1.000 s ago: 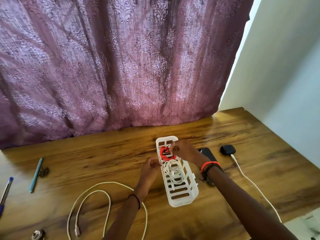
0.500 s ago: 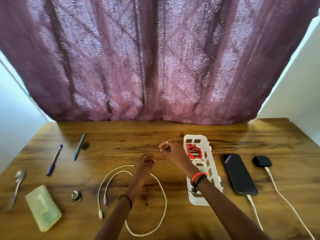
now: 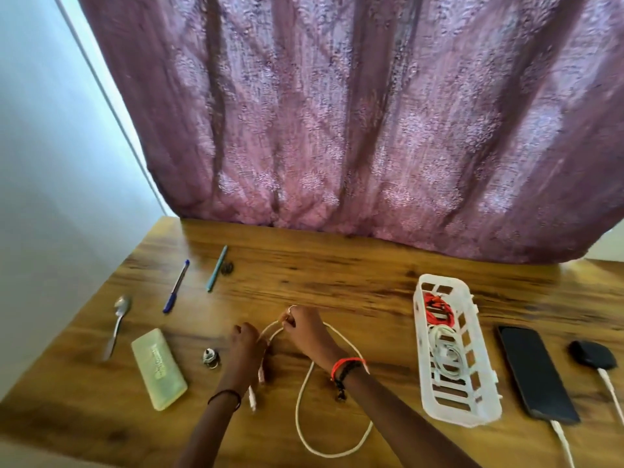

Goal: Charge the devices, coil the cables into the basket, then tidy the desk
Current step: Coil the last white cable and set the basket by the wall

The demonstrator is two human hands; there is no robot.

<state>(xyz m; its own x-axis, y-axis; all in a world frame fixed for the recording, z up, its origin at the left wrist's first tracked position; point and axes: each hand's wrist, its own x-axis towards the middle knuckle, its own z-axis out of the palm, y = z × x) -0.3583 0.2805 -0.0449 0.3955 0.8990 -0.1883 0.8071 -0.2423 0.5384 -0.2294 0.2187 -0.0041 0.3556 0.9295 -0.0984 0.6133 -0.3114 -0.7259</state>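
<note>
A loose white cable (image 3: 304, 400) lies looped on the wooden desk (image 3: 337, 278). My right hand (image 3: 305, 327) pinches the top of its loop. My left hand (image 3: 244, 342) grips the same cable just to the left, and the two plug ends hang below it. To the right stands a white slotted basket (image 3: 472, 405) with a coiled red cable (image 3: 437, 310) and a coiled white cable (image 3: 447, 356) inside. A black phone (image 3: 535, 373) lies right of the basket with a white charging cable in its near end. A black earbud case (image 3: 592, 354) further right is plugged in too.
On the left of the desk lie a spoon (image 3: 116, 327), a pale green case (image 3: 158, 368), a blue pen (image 3: 176, 286), a teal pen (image 3: 216, 268) and a small metal piece (image 3: 211, 358). A purple curtain (image 3: 371, 130) hangs behind the desk.
Both hands left the basket and moved left to the loose white cable, which they now hold. The view has swung to the left.
</note>
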